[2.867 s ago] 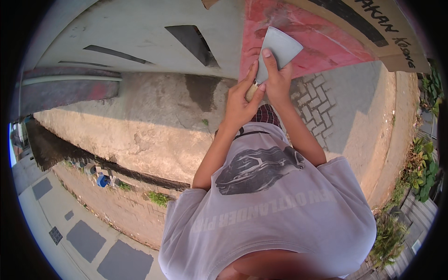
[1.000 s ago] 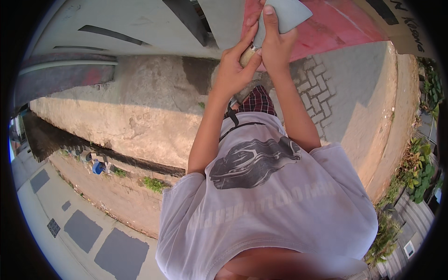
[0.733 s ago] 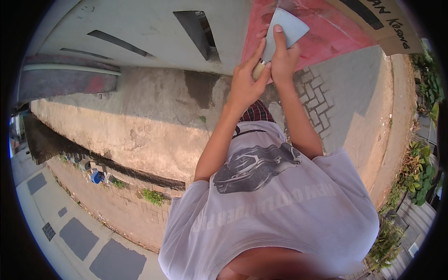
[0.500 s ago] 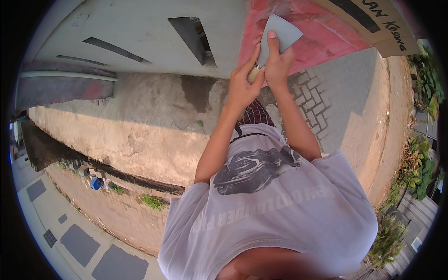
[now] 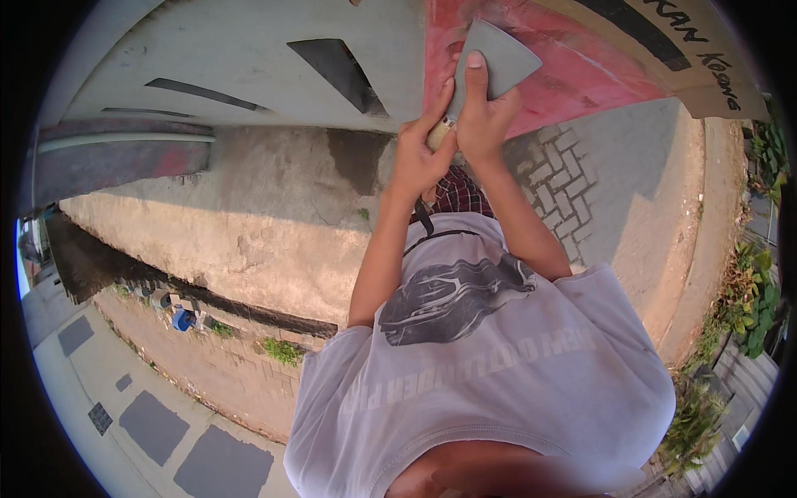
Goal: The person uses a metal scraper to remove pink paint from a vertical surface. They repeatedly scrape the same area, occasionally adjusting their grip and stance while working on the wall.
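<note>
Both my hands are on a putty knife [image 5: 508, 65], a scraper with a wide flared grey blade and a pale handle. My left hand [image 5: 420, 153] is wrapped round the handle, its fingers reaching up along the blade's left edge. Higher on the tool, my right hand [image 5: 483, 120] grips the blade, the thumb pressed flat on its upper face and the fingers mostly hidden beneath. Behind the blade lies a red, scuffed surface [image 5: 598, 79]; whether the edge touches it I cannot tell.
A pale wall [image 5: 207, 54] with dark slots stands at the upper left. At the upper right hangs a brown cardboard sign [image 5: 718, 95] with handwriting. Below are concrete ground [image 5: 249, 178] and grey pavers [image 5: 564, 187]. Plants [image 5: 751, 307] line the right edge.
My hands have shifted slightly left, and the left wrist has swung a little that way. Both hands keep their hold on the putty knife. The whole view has tilted slightly.
</note>
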{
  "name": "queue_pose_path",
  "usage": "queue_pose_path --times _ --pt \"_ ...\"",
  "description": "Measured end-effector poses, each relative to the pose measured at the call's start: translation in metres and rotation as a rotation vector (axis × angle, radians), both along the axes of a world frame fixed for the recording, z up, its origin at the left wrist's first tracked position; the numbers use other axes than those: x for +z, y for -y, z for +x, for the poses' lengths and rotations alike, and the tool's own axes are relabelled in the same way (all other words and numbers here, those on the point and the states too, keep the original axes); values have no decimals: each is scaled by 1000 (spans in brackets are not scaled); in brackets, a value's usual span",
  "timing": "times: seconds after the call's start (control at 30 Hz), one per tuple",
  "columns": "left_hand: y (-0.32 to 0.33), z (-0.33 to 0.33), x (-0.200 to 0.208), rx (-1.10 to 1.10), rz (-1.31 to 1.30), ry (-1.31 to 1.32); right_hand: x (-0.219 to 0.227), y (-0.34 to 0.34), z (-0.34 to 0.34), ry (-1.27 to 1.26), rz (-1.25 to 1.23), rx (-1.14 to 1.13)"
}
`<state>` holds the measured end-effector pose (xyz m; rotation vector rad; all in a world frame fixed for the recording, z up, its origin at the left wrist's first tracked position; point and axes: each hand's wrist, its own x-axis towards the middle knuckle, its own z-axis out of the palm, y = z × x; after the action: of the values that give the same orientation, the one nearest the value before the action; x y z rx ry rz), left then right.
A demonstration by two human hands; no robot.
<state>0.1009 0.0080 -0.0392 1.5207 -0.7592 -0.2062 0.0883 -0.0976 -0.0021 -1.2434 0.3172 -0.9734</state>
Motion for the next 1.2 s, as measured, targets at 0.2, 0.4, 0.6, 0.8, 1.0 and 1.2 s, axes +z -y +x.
queue_pose_path --times 0.2,0.4,0.6,0.8,1.0,1.2 --pt "-2 -1 -4 22 -10 44 1 -4 -1 -47 52 28" --pt "-11 -2 -15 -34 28 -88 -19 -6 -2 -14 21 32" --pt "-6 4 0 -16 -14 26 -1 -9 2 -26 96 14" --pt "2 8 13 -18 -27 133 17 3 1 40 -15 -10" --pt "-1 -7 -6 -18 -23 -30 -8 -3 -7 -23 47 15" --pt "-3 -5 -20 -22 -48 -38 -20 -1 -5 -41 9 -29"
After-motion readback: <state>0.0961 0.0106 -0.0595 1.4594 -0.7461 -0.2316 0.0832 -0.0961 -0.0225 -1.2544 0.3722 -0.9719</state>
